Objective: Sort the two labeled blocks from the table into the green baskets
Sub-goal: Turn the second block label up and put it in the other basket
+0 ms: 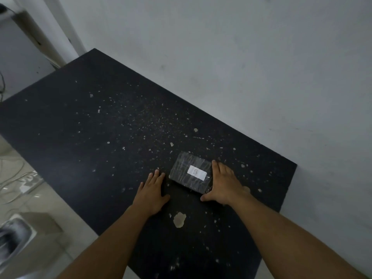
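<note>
One dark block (190,172) wrapped in clear tape lies flat on the black table (96,125), near its right end. A white label on top reads "B". My right hand (223,183) presses flat against the block's right side, thumb near its front corner. My left hand (154,191) lies on the table just left of the block, fingers spread, fingertips a small gap from its left edge. Neither hand has lifted the block. No green basket and no second block are in view.
The tabletop is speckled with white chips, with a large chipped patch (179,219) near the front. A white wall (261,67) runs along the table's far side. Cables (14,178) and a grey box (40,222) lie on the floor at left.
</note>
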